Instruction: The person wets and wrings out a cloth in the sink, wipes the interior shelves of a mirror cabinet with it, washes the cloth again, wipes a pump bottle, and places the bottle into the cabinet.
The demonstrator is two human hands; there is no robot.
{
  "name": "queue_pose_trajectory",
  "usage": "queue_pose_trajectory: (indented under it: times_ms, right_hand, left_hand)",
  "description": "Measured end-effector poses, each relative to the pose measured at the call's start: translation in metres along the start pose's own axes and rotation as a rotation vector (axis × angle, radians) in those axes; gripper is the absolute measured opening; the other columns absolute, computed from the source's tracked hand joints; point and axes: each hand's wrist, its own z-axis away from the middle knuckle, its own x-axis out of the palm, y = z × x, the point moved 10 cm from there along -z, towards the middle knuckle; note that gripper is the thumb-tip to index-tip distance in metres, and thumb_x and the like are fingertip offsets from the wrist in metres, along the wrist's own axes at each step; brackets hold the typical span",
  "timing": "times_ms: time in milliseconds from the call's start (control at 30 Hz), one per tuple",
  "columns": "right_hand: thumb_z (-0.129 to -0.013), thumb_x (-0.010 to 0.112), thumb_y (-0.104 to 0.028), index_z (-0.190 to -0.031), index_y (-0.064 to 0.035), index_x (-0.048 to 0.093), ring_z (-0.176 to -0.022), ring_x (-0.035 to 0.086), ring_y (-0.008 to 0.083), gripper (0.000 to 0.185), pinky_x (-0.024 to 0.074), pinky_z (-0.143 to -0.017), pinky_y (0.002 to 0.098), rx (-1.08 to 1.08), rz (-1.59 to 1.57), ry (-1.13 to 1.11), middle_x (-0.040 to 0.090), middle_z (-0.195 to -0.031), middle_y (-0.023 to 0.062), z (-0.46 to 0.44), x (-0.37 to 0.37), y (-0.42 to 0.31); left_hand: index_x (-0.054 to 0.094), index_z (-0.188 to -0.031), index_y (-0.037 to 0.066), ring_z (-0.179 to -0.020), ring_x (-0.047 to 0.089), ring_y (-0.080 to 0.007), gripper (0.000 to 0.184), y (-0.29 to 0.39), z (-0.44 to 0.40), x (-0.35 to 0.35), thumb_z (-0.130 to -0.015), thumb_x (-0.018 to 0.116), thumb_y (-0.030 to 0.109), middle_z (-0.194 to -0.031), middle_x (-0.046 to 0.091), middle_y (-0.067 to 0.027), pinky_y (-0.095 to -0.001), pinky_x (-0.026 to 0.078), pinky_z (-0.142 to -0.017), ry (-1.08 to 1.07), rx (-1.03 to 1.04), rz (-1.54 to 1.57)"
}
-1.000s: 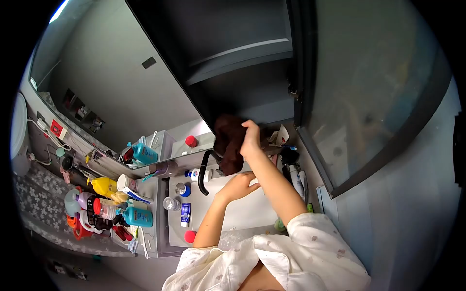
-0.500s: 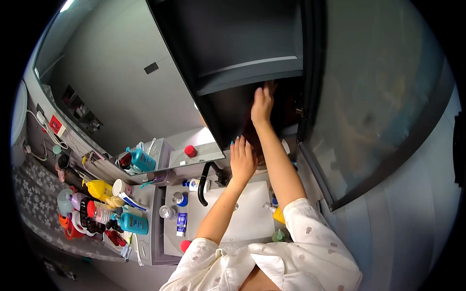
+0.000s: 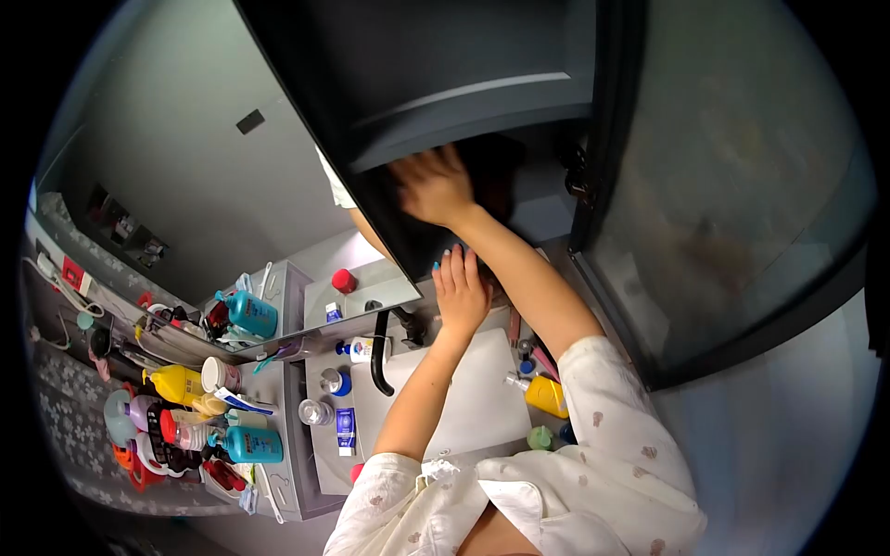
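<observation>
Mirror [image 3: 209, 218] slanting across upper left, reflecting a grey wall [image 3: 278, 199]. Right: dark-framed panel [image 3: 742, 204] standing at an angle, showing hazy reflections. White sink [image 3: 487, 389] sitting in grey counter [image 3: 324, 474], black tap [image 3: 381, 361] arching above. Grey ledge [image 3: 290, 417] rising just left. Flowered grey covering [image 3: 69, 454] spreading lower left, dimming toward the corner. Far right, pale bluish surface [image 3: 769, 426] curving away; wall or floor, unclear.

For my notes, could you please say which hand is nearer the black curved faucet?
Left: the left hand is beside the faucet; the right hand is farther off, at the dark open cabinet.
</observation>
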Motion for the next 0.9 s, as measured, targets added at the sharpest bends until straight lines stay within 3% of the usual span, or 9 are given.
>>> queue_pose_trajectory:
  times_ms: [67,133,267,367,433,500,600,733,900]
  right_hand:
    - [-0.065,0.057,-0.026,-0.095,-0.0094,0.061,-0.103,0.05,0.0204,0.035,0.0397,-0.086,0.0432,-0.085,-0.061,0.012,0.058,-0.102,0.0036,-0.007,0.004,-0.015]
    - [-0.066,0.058,-0.021,-0.107,-0.0098,0.057,-0.112,0.044,0.0151,0.042,0.0496,-0.061,0.0297,-0.09,-0.08,-0.064,0.055,-0.109,-0.0001,-0.006,0.014,-0.011]
    - [-0.067,0.057,-0.015,-0.111,-0.0122,0.054,-0.109,0.047,0.0148,0.044,0.0452,-0.043,0.0243,-0.147,-0.124,-0.022,0.055,-0.109,-0.002,-0.006,0.008,0.001]
    - [-0.064,0.054,-0.01,-0.107,-0.0152,0.056,-0.103,0.051,0.0184,0.043,0.0502,-0.058,0.0305,0.112,0.086,-0.025,0.056,-0.106,-0.0021,0.009,-0.009,0.044]
    - [-0.066,0.052,-0.011,-0.104,-0.0067,0.056,-0.106,0.049,0.0264,0.038,0.0476,-0.077,0.0385,0.18,0.31,-0.063,0.056,-0.106,0.0069,0.015,-0.036,0.065]
    - [-0.069,0.049,-0.011,-0.104,0.005,0.052,-0.113,0.04,0.0365,0.038,0.0375,-0.09,0.0464,0.428,0.326,0.178,0.05,-0.112,0.0198,0.029,-0.063,0.104]
    - [-0.074,0.045,-0.012,-0.11,0.0124,0.044,-0.119,0.03,0.0424,0.044,0.0341,-0.092,0.0475,0.558,0.202,0.234,0.037,-0.122,0.0285,0.032,-0.068,0.116]
    - [-0.079,0.04,-0.016,-0.125,0.01,0.027,-0.125,0.019,0.0388,0.054,0.0263,-0.097,0.0437,0.652,0.268,0.285,0.021,-0.134,0.0244,0.029,-0.065,0.113]
    - [-0.08,0.038,-0.018,-0.13,0.0077,0.017,-0.127,0.018,0.0357,0.06,0.0255,-0.097,0.0436,0.893,0.131,0.279,0.018,-0.137,0.0212,0.044,-0.059,0.113]
  left_hand:
    - [0.04,-0.119,0.002,-0.112,0.039,-0.0317,0.054,-0.001,0.001,-0.002,-0.068,0.052,0.015,-0.122,0.041,-0.017,-0.044,0.024,-0.096,0.022,0.001,-0.006]
    - [0.039,-0.12,0.002,-0.112,0.038,-0.032,0.056,0.0,0.002,-0.003,-0.067,0.053,0.016,-0.122,0.041,-0.0169,-0.0446,0.024,-0.096,-0.001,0.019,-0.016]
    - [0.037,-0.121,0.001,-0.113,0.037,-0.0327,0.06,0.001,0.0,-0.002,-0.065,0.054,0.015,-0.122,0.04,-0.017,-0.0454,0.025,-0.096,-0.013,0.038,-0.021]
    - [0.037,-0.121,0.001,-0.113,0.037,-0.0331,0.06,0.0,-0.002,-0.008,-0.065,0.054,0.014,-0.123,0.039,-0.0171,-0.0463,0.027,-0.095,-0.022,0.049,0.003]
    - [0.037,-0.121,0.001,-0.113,0.037,-0.033,0.06,-0.001,0.0,-0.006,-0.064,0.054,0.013,-0.123,0.039,-0.0169,-0.0466,0.027,-0.095,-0.054,0.052,0.035]
    - [0.037,-0.121,0.001,-0.113,0.037,-0.033,0.06,-0.001,-0.001,-0.007,-0.064,0.054,0.012,-0.123,0.039,-0.0169,-0.0466,0.027,-0.095,-0.052,0.045,0.051]
    - [0.037,-0.121,0.001,-0.113,0.036,-0.033,0.061,-0.001,-0.001,-0.008,-0.063,0.054,0.011,-0.123,0.039,-0.017,-0.0468,0.027,-0.095,-0.046,0.035,0.075]
    - [0.037,-0.12,0.001,-0.113,0.036,-0.0333,0.061,-0.001,-0.001,-0.008,-0.062,0.054,0.011,-0.123,0.039,-0.0171,-0.0471,0.027,-0.095,-0.024,0.03,0.075]
    - [0.038,-0.119,0.001,-0.112,0.036,-0.0339,0.06,-0.002,-0.002,-0.006,-0.062,0.054,0.011,-0.122,0.039,-0.0176,-0.0472,0.027,-0.094,0.001,0.032,0.097]
